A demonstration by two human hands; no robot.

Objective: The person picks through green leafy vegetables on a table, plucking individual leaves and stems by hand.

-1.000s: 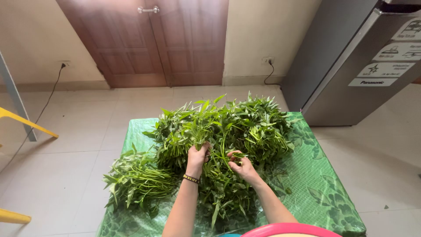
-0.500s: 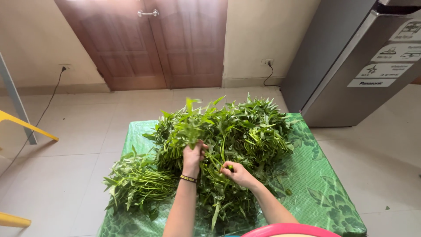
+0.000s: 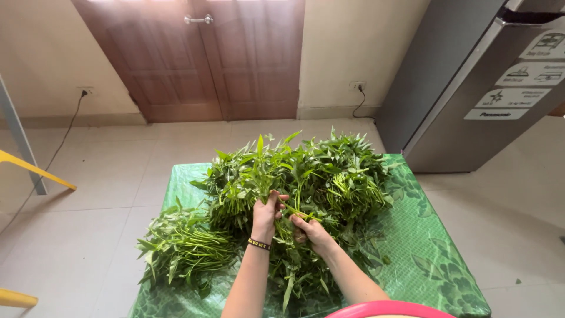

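A big heap of leafy green stems (image 3: 329, 176) lies on a low table with a green patterned cover (image 3: 429, 241). My left hand (image 3: 266, 217), with a dark bead bracelet at the wrist, is shut on an upright sprig of the greens near the heap's middle. My right hand (image 3: 312, 231) sits just to its right, fingers pinching a stem of the same sprig. A smaller, flatter bunch of greens (image 3: 182, 247) lies apart at the table's left.
A pink basin rim (image 3: 388, 309) shows at the bottom edge. A grey refrigerator (image 3: 471, 88) stands at right, brown double doors (image 3: 218, 59) behind. Yellow stool legs (image 3: 35, 171) and a grey pole stand at left on the tiled floor.
My left hand has lifted the sprig slightly higher above the heap. My right hand has slid left, closer to the left hand, onto the sprig's stem.
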